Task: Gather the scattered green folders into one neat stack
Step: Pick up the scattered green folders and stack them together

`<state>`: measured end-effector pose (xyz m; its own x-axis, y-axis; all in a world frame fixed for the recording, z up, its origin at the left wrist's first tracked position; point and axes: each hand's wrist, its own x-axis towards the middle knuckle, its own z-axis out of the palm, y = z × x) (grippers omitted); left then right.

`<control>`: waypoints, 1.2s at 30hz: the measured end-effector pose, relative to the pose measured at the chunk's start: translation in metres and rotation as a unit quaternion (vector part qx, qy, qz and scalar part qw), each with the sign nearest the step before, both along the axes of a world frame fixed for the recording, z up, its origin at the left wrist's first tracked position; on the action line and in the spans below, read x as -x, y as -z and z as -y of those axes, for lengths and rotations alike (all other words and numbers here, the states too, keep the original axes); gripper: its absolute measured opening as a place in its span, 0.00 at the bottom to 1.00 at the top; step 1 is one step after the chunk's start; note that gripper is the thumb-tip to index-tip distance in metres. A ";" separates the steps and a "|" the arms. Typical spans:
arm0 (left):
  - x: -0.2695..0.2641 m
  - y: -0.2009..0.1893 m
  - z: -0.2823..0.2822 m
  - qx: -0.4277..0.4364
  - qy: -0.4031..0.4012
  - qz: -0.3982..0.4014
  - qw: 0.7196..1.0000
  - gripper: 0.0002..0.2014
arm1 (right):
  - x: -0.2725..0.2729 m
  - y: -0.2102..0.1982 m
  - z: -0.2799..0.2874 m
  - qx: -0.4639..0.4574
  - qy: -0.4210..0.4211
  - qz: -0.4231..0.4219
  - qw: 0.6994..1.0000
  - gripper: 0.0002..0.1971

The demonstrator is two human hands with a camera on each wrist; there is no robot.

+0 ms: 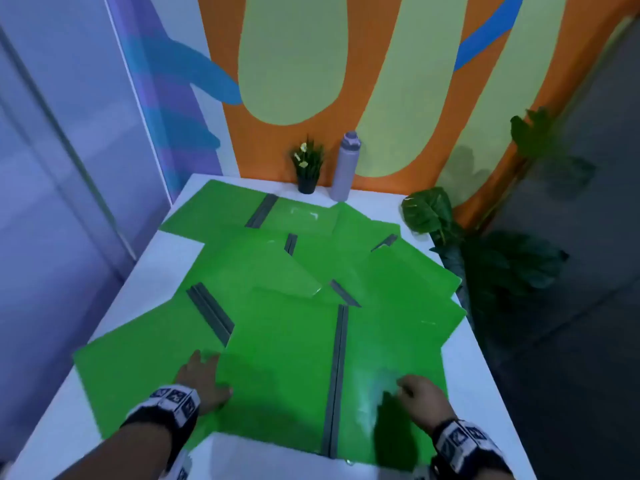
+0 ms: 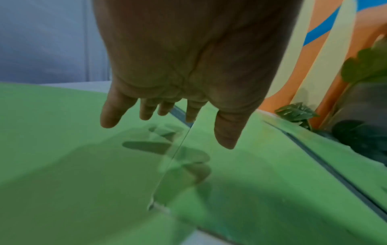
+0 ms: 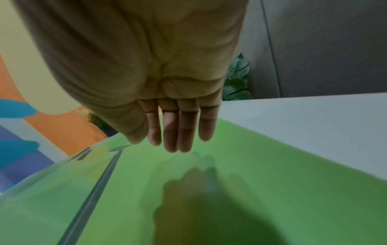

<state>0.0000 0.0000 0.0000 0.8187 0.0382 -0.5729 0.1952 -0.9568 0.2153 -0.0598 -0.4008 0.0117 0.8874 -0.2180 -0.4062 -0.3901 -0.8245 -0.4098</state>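
Note:
Several green folders with grey spines lie spread and overlapping across the white table (image 1: 485, 393). The nearest folder (image 1: 294, 368) lies opened flat, its grey spine (image 1: 337, 375) running toward me. My left hand (image 1: 204, 379) hovers with fingers spread over that folder's left edge, where it overlaps a lower folder (image 1: 131, 372). In the left wrist view the left hand (image 2: 167, 116) hangs above the green sheet (image 2: 83, 165), not touching. My right hand (image 1: 415, 393) is over the folder's right half; in the right wrist view its straight fingers (image 3: 184, 132) float above the green (image 3: 251, 182).
A small potted plant (image 1: 306, 168) and a lilac bottle (image 1: 344, 168) stand at the table's far edge against a painted wall. Large leafy plants (image 1: 429, 213) crowd the right side. Bare white table shows at the left and at the near right corner.

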 end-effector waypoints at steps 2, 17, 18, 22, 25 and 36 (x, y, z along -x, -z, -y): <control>0.003 0.005 0.000 -0.004 -0.014 -0.002 1.000 0.47 | -0.007 0.006 0.003 0.045 0.041 -0.018 0.998 0.20; 0.011 -0.002 0.011 0.222 -0.199 0.011 0.955 0.23 | -0.016 0.028 0.030 0.104 0.169 -0.106 0.974 0.35; 0.012 -0.010 0.012 0.266 -0.215 0.025 0.939 0.21 | -0.016 0.028 0.029 0.101 0.162 -0.107 0.976 0.34; 0.014 -0.064 0.008 0.437 -0.229 0.049 0.868 0.16 | -0.019 0.023 0.027 0.047 0.163 -0.069 0.983 0.35; 0.010 -0.097 -0.007 0.536 -0.240 0.070 0.806 0.20 | -0.028 0.012 0.026 -0.050 0.167 0.004 0.985 0.36; 0.000 -0.121 -0.035 0.662 -0.234 0.132 0.700 0.17 | -0.057 -0.032 -0.014 -0.469 0.194 0.049 0.860 0.25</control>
